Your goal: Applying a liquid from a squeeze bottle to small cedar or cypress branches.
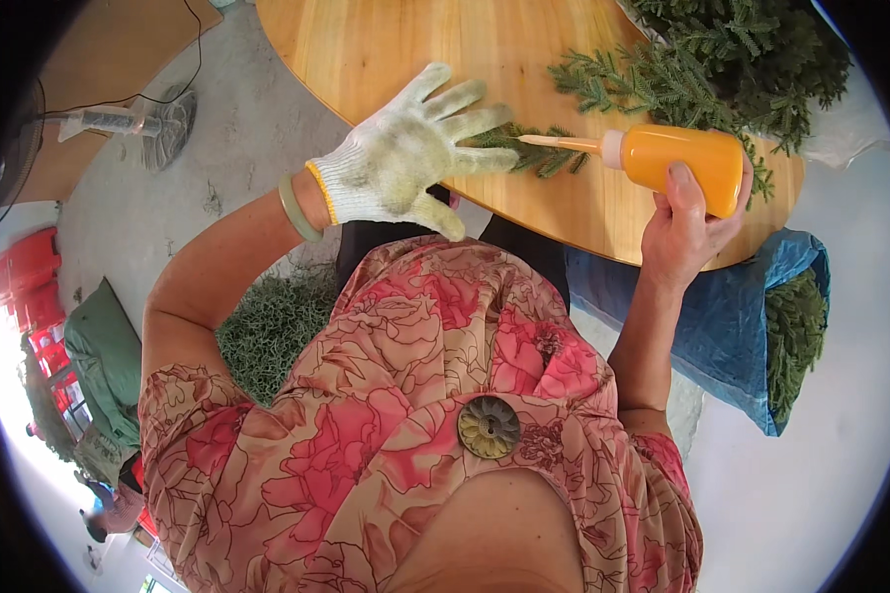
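Note:
My left hand [415, 148], in a soiled white knit glove with a yellow cuff, lies flat with fingers spread on a small green sprig [544, 155] at the near edge of the round wooden table [415, 40]. My bare right hand [687, 229] grips an orange squeeze bottle [684, 158] held sideways. Its long nozzle [559, 142] points left and ends just above the sprig, close to my gloved fingertips. A green bangle [297, 208] circles my left wrist.
A heap of green fir-like branches [732, 59] covers the table's far right. A blue sack [722, 316] holding more greenery stands at the right. Loose green sprigs [272, 326] lie on the concrete floor at left. A fan [158, 124] and red crates [25, 277] are farther left.

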`<state>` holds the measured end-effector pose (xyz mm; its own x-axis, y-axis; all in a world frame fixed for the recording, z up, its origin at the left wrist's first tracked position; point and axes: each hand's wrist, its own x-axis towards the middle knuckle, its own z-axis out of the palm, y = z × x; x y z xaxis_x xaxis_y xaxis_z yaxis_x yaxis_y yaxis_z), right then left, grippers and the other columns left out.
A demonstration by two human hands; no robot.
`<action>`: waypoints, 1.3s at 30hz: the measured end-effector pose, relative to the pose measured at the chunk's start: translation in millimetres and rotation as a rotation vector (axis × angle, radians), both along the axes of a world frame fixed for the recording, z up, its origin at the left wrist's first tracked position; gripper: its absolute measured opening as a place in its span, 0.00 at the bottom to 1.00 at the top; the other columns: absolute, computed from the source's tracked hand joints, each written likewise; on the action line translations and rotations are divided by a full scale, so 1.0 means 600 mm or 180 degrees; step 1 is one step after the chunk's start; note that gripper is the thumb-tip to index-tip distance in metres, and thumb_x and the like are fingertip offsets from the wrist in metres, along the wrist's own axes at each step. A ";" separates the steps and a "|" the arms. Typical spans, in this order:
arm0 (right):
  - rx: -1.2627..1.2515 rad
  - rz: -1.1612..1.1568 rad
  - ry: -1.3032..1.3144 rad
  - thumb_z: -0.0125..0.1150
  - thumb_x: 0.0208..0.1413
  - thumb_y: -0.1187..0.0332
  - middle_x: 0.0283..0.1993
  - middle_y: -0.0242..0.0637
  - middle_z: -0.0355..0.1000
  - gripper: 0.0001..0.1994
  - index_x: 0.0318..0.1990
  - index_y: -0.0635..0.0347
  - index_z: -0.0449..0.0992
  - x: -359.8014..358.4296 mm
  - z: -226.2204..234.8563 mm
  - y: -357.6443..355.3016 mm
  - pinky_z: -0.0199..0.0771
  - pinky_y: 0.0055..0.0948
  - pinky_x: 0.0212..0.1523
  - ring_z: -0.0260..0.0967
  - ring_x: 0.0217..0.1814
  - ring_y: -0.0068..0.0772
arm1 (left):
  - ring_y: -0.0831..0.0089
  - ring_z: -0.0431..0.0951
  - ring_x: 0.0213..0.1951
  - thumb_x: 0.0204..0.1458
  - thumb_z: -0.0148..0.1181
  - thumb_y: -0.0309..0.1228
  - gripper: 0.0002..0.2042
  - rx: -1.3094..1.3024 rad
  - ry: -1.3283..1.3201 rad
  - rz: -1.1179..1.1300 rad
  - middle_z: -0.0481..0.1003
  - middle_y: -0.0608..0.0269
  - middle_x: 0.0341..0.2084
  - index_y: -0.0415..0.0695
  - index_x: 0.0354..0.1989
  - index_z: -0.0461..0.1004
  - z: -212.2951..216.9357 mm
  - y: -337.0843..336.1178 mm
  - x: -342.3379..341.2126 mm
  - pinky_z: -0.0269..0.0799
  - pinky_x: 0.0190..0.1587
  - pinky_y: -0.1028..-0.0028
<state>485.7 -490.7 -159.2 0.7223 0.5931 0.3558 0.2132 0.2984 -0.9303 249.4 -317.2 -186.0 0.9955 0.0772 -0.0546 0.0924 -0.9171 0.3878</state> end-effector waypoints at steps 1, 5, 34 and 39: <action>0.0000 -0.0004 -0.0002 0.74 0.44 0.76 0.47 0.37 0.72 0.30 0.56 0.66 0.67 -0.002 0.003 0.000 0.75 0.26 0.50 0.72 0.47 0.26 | 0.56 0.41 0.76 0.41 0.52 0.76 0.47 0.0141 0.0013 -0.0017 0.51 0.60 0.74 0.63 0.70 0.63 0.002 0.000 0.000 0.25 0.76 0.51; 0.0099 0.0050 0.0016 0.76 0.42 0.75 0.48 0.36 0.71 0.32 0.57 0.66 0.67 -0.017 0.010 0.007 0.75 0.27 0.52 0.72 0.47 0.27 | 0.56 0.44 0.75 0.42 0.52 0.75 0.47 -0.0425 -0.0117 0.0025 0.52 0.60 0.74 0.62 0.70 0.63 -0.008 0.001 0.000 0.26 0.76 0.51; -0.0037 -0.0120 -0.0183 0.76 0.42 0.74 0.47 0.35 0.71 0.31 0.56 0.66 0.68 0.006 0.016 -0.025 0.76 0.26 0.48 0.72 0.45 0.25 | 0.52 0.47 0.74 0.43 0.46 0.77 0.48 0.0864 -0.0295 -0.0179 0.56 0.55 0.72 0.58 0.69 0.65 -0.005 0.002 0.001 0.28 0.75 0.49; 0.0051 -0.0174 -0.0230 0.66 0.47 0.79 0.49 0.39 0.72 0.28 0.58 0.69 0.66 0.013 0.016 -0.032 0.76 0.24 0.44 0.74 0.46 0.28 | 0.55 0.44 0.75 0.43 0.49 0.76 0.47 0.0589 -0.0209 -0.0159 0.54 0.57 0.73 0.59 0.69 0.65 -0.007 0.002 0.003 0.25 0.76 0.50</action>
<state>493.4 -509.6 -149.5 0.7256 0.5472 0.4171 0.2959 0.2991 -0.9072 250.9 -316.2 -190.1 0.9993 0.0302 0.0210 0.0250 -0.9761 0.2160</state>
